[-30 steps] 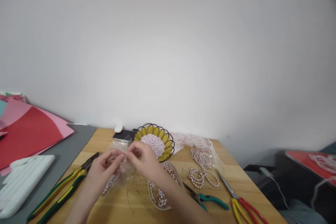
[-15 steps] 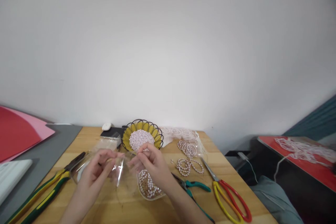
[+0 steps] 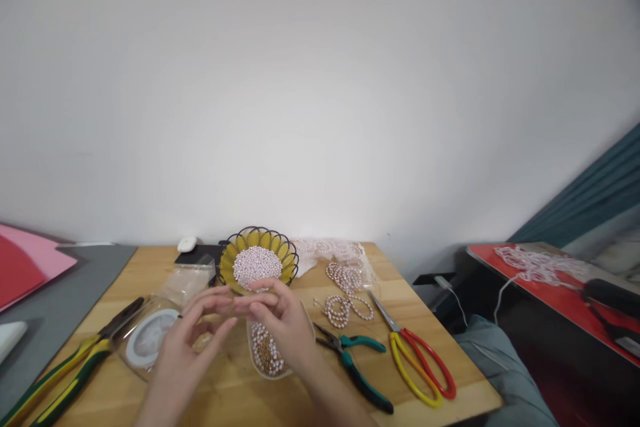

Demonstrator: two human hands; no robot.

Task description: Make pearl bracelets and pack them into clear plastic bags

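Observation:
My left hand (image 3: 200, 330) is raised over the table with its fingers curved and the thumb apart from them. Its fingertips meet those of my right hand (image 3: 277, 313), whose thumb and fingers are pinched together; whatever they hold is too small or hidden to make out. Beneath my right hand stands a small clear tub (image 3: 270, 377) of pearly and gold beads, partly covered. Behind the hands is a black wire basket (image 3: 296, 265) with a yellow lining, filled with pale pink beads (image 3: 257, 265). Left of my left hand lies a white ring-shaped spool (image 3: 137, 347) among clear plastic.
Green-and-yellow pliers (image 3: 75, 373) lie at left. To the right are teal-handled pliers (image 3: 350, 353), scissors (image 3: 415, 363) with red and yellow handles, and strings of pink beads (image 3: 337, 310). A red-topped surface (image 3: 555, 290) bears pale cord (image 3: 530, 263).
The view has shifted right. Clear plastic was stretched between my hands half a second ago; now it no longer shows between them, and the white spool lies in view at left.

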